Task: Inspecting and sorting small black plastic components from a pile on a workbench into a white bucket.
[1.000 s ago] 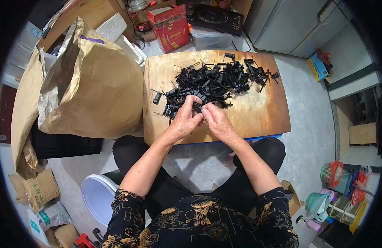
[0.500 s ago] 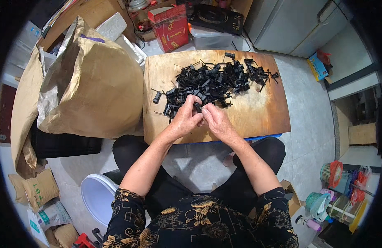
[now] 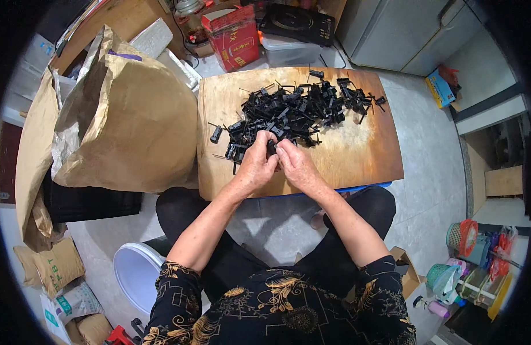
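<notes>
While both hands' grip pinches one black clip (image 3: 271, 148), left hand (image 3: 255, 167) & right hand (image 3: 297, 165) touch; pile (image 3: 300, 109) just beyond.

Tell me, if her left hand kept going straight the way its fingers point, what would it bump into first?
Probably the pile of small black plastic parts on the wooden board; the left hand already sits at its near edge, fingers pointing into it.

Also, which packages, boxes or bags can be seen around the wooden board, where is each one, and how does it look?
Red carton: behind the board's far left corner, upright, rectangular, red with pale markings.
Clear plastic tub: right of the red carton, low, lidded.
Big brown paper sack: left of the board, open-topped, crumpled.
Small tan sacks: floor at lower left, printed, stuffed.
Blue box: floor at far right, small, flat.
Open cardboard box: floor by the person's right side.
</notes>
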A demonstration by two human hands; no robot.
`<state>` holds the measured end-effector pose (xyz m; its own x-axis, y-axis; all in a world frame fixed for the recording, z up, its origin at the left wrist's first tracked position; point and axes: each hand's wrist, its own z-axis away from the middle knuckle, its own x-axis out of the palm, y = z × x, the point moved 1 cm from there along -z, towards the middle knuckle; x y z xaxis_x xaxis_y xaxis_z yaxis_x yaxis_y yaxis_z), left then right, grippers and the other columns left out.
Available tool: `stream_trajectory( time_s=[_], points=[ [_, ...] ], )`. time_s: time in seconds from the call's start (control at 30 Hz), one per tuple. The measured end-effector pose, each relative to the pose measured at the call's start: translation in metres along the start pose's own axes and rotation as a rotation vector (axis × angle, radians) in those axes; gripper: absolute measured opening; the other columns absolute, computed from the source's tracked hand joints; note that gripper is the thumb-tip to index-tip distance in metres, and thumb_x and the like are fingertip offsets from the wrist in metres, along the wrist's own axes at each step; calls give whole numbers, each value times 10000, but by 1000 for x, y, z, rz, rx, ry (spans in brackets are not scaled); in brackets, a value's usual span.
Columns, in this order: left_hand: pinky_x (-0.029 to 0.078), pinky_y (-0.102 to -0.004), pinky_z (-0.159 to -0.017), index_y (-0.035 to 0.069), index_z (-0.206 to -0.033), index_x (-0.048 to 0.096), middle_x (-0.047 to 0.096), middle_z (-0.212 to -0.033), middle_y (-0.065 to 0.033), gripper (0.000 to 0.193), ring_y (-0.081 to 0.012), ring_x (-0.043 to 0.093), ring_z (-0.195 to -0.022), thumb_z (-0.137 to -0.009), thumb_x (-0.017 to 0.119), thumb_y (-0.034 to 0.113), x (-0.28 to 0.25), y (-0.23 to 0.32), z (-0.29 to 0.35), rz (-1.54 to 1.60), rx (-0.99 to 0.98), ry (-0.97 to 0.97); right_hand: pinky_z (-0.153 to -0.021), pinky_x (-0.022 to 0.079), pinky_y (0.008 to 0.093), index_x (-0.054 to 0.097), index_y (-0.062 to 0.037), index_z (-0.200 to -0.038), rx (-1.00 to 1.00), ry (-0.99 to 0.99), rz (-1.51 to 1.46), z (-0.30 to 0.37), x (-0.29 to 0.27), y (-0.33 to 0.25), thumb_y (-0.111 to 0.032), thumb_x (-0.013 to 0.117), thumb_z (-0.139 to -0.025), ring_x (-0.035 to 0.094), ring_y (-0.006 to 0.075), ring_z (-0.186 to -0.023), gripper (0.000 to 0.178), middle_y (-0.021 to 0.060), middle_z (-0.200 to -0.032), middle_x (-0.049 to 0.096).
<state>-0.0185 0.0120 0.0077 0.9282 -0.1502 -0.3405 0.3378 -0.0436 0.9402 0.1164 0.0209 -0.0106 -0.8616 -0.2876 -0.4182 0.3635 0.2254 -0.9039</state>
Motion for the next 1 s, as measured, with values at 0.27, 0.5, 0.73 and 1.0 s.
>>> stream_trajectory(
  time_s=[0.27, 0.5, 0.73, 1.0],
  points=[
    [469, -297, -557, 55, -1042, 401, 545, -740, -127, 293, -197, 568, -619, -796, 552, 9, -4, 2, -5, -119, 142, 90, -610, 425, 332, 498, -24, -959, -70, 128, -68, -3, 1, -8, -176, 446, -935, 517, 219, -635, 163, 119, -727, 535],
    [472, -221, -552, 69, -1170, 393, 570, -862, -90, 351, -135, 575, -654, -835, 474, 4, -21, 5, -3, 1045, -156, -51, -426, 373, 162, 517, -2, -981, 172, -28, -637, -2, -14, -3, -98, 498, -910, 457, 31, -482, 121, 33, -748, 593],
    [464, -204, -563, 54, -1251, 393, 565, -886, -93, 397, -123, 562, -680, -883, 523, 128, -20, 2, 2, 1007, -269, -287, -426, 349, 153, 526, -32, -995, 184, -109, -682, 0, -24, -4, -159, 523, -916, 448, 27, -473, 150, 22, -754, 591],
    [431, -205, -518, 55, -1224, 446, 558, -896, -78, 381, -116, 544, -694, -877, 561, 164, -13, 7, 8, 1034, -219, -474, -387, 256, 149, 524, -53, -1045, 273, -288, -824, 3, -35, -12, -156, 580, -880, 390, -3, -461, 202, -17, -680, 577]
  ],
)
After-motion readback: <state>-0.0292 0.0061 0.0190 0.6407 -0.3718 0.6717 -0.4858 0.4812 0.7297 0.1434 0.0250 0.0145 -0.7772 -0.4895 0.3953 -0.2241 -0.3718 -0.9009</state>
